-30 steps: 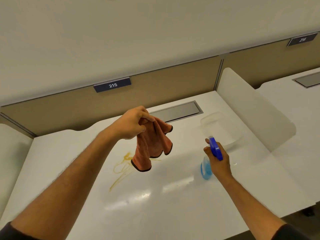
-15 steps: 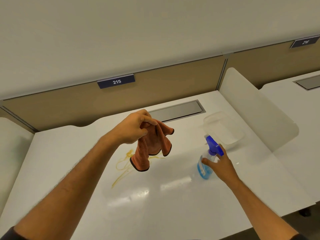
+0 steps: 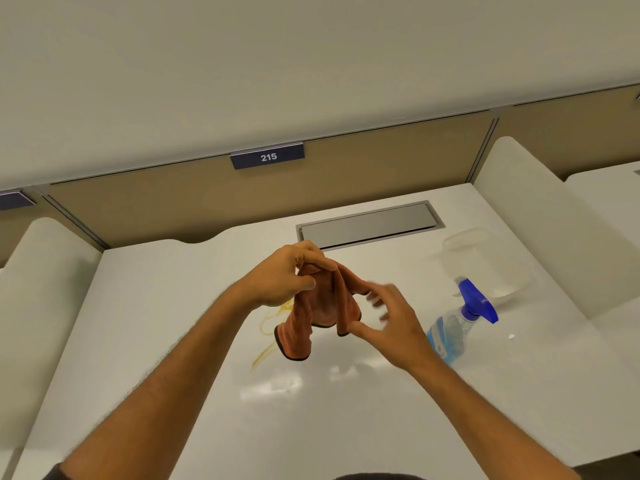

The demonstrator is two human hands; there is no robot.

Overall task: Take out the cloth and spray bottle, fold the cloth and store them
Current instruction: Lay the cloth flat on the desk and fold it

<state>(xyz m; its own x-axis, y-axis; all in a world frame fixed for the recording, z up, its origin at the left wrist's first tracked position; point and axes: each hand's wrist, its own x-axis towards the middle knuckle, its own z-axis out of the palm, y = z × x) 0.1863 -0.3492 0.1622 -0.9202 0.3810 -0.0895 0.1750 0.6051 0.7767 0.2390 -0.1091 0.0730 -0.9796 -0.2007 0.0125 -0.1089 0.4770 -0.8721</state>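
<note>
The left hand (image 3: 287, 275) pinches a crumpled orange microfibre cloth (image 3: 320, 306) above the white desk (image 3: 173, 341); the right hand (image 3: 391, 323), fingers spread and blurred, touches its hanging edge. A clear spray bottle with blue trigger (image 3: 460, 323) stands just right, its label unreadable, and a dark plaque (image 3: 267, 156) on the partition reads "215".

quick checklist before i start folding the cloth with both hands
1. Cloth held off the desk by left hand: ok.
2. Right hand free, open beside the cloth: ok.
3. Right hand gripping a cloth edge: cannot tell, blurred.
4. Spray bottle standing on the desk, clear of the hands: ok.
5. Desk clean for folding: not ok, yellow smear under the cloth.
</note>
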